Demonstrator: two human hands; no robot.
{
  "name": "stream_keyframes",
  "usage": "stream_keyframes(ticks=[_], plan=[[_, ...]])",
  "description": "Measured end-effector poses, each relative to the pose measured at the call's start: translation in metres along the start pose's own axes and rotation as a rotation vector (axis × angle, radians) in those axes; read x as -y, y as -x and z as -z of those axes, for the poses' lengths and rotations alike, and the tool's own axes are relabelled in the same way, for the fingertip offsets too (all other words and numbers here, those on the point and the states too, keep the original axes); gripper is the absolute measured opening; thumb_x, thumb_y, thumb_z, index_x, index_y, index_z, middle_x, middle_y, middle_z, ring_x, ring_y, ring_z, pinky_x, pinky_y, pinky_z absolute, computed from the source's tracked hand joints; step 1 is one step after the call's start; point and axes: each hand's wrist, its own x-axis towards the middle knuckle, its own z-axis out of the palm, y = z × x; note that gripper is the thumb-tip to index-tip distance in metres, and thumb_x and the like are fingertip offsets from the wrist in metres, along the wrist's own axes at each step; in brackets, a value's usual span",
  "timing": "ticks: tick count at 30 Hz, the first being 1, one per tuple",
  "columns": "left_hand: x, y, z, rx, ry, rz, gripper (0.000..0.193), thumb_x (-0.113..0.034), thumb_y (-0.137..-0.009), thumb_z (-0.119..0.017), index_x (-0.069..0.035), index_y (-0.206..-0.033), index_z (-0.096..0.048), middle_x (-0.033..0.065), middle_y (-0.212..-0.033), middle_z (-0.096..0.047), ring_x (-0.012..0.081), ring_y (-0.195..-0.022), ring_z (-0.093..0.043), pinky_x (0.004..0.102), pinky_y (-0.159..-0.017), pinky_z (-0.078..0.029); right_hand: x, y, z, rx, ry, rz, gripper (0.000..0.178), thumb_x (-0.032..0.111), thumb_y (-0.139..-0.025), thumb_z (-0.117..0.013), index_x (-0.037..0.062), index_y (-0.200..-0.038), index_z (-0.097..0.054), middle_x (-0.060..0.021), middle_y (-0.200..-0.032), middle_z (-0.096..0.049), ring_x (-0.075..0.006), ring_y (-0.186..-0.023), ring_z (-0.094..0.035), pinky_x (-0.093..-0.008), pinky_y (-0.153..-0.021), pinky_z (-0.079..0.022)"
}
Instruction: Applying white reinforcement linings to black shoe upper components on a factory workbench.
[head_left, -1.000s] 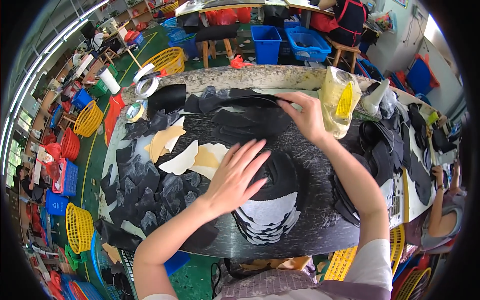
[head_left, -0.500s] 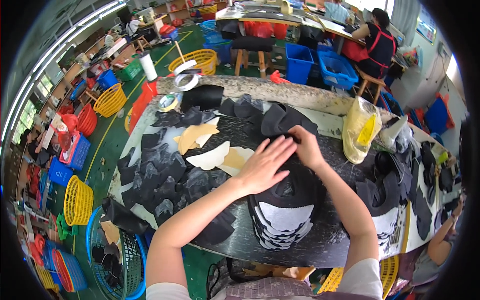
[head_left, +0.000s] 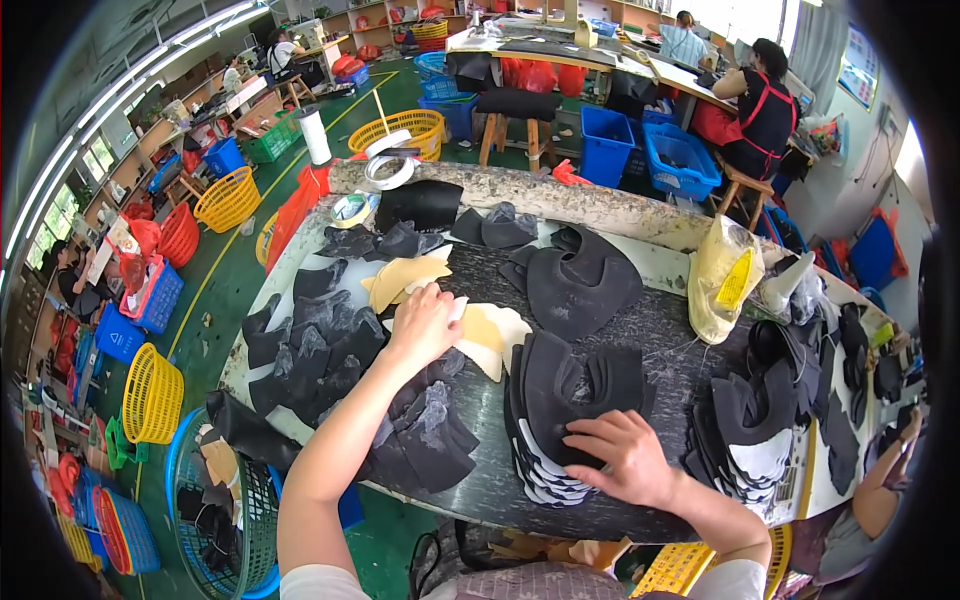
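My left hand (head_left: pixel 425 325) is over the cream and tan cut pieces (head_left: pixel 480 333), its fingers closed on the edge of a whitish piece. Another group of tan pieces (head_left: pixel 403 279) lies just beyond it. My right hand (head_left: pixel 628 462) rests on the near right part of a stack of black curved fabric pieces (head_left: pixel 550 390), fingers apart and slightly bent. White-faced lower ends (head_left: pixel 543 480) fan out at the near side of this stack. Farther off lies a separate pile of black curved pieces (head_left: pixel 585 280), touched by neither hand.
Loose black pieces (head_left: pixel 330 340) cover the table's left side. Tape rolls (head_left: pixel 390 172) sit at the far left edge. A yellow-wrapped shoe last (head_left: pixel 722 280) and another black stack (head_left: pixel 750 430) stand at right. A green basket (head_left: pixel 225 520) is beside the table, lower left.
My left hand has moved left from the black pieces to the cream ones. My right hand has come nearer, onto the stack. The black stack's top now lies flat and uncovered.
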Motion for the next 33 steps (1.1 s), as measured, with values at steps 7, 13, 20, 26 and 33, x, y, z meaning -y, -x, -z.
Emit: stream_keyframes(ticks=[7,13,20,26,33], plan=[[-0.058,0.013,0.087,-0.416,1.382,0.251,0.027,-0.004,-0.095,-0.052,0.004,-0.119,-0.062,0.0179,-0.112,-0.067,0.0266,-0.098,-0.069,0.0333,-0.086,-0.054,-0.003,-0.062,-0.003,-0.181,-0.503,0.036,0.027,0.023,-0.095,-0.059,0.0024,-0.111,-0.066,-0.0133,-0.112,-0.065,-0.0241,-0.090,-0.064,-0.0337,-0.082,-0.050],[-0.078,0.043,0.092,-0.393,0.461,-0.513,0.034,-0.002,-0.084,-0.061,-0.010,-0.116,-0.069,0.0102,-0.123,-0.065,0.0307,-0.123,-0.056,0.0508,-0.107,-0.037,0.008,-0.072,-0.004,0.121,-1.520,-0.208,0.041,0.034,-0.105,-0.040,-0.0002,-0.118,-0.058,-0.0091,-0.098,-0.064,-0.0146,-0.085,-0.062,-0.0277,-0.076,-0.050],[-0.102,0.060,0.085,-0.080,1.130,-0.290,0.035,-0.017,-0.076,-0.079,-0.008,-0.107,-0.066,0.0105,-0.124,-0.056,0.0255,-0.118,-0.053,0.0394,-0.098,-0.041,0.021,-0.044,-0.003,-0.224,-1.061,-0.287,0.006,0.007,-0.096,-0.059,0.0027,-0.093,-0.058,0.0054,-0.081,-0.054,-0.0006,-0.071,-0.044,-0.0174,-0.061,-0.037],[-0.132,0.067,0.095,0.069,1.215,-0.420,0.027,-0.015,-0.071,-0.085,-0.004,-0.082,-0.064,0.0076,-0.094,-0.060,0.0210,-0.088,-0.059,0.0319,-0.075,-0.047,0.046,-0.025,0.002,-0.056,-1.130,-0.254,0.013,0.006,-0.091,-0.067,0.0020,-0.081,-0.059,0.0044,-0.074,-0.056,-0.0001,-0.061,-0.040,-0.0192,-0.054,-0.034],[-0.133,0.096,0.064,0.299,2.513,0.086,0.012,-0.018,-0.088,-0.063,-0.006,-0.087,-0.065,0.0103,-0.115,-0.049,0.0249,-0.102,-0.053,0.0391,-0.096,-0.040,0.032,-0.002,-0.010,-0.212,-1.414,-0.075,0.010,0.001,-0.085,-0.069,0.0002,-0.078,-0.062,-0.0173,-0.113,-0.064,-0.0230,-0.106,-0.061,-0.0348,-0.093,-0.048]])
